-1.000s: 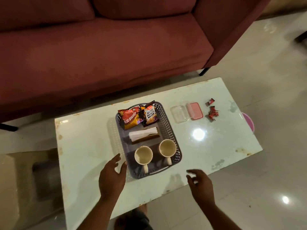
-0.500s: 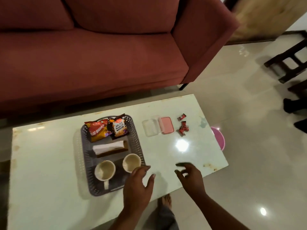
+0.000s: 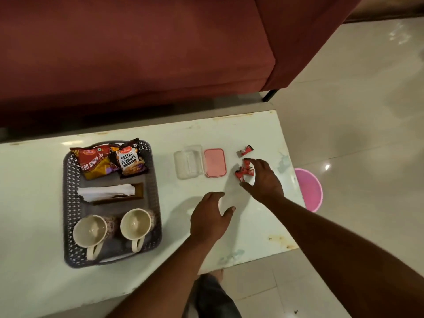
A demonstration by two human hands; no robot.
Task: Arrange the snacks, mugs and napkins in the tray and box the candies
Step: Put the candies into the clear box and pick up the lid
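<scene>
We read "SALTED PEANUTS" on the dark packet point(image 3: 129, 159) and what looks like "ALOO BHUJIA" on the red and yellow packet point(image 3: 96, 163), both lying at the far end of the grey tray point(image 3: 68, 203) on the white table point(image 3: 34, 180). The napkins point(image 3: 107, 192) sit in the middle of the tray and the two mugs point(image 3: 112, 228) stand at its near end, handles toward us. Half a second ago both our hands hung near the table's front edge; now our right hand point(image 3: 263, 180) has reached out over the red candies point(image 3: 243, 172), fingers spread and curled just above the cluster, not yet closed on any, hiding part of it. One candy point(image 3: 245, 150) lies a little farther away, apart. Our left hand point(image 3: 210, 220) is spread loosely over bare tabletop, holding nothing. Between tray and candies stand the clear box point(image 3: 189, 164) and its pink lid point(image 3: 215, 162), side by side. A red sofa point(image 3: 160, 53) runs behind the table, and a pink tub point(image 3: 309, 191) shows past its right edge.
</scene>
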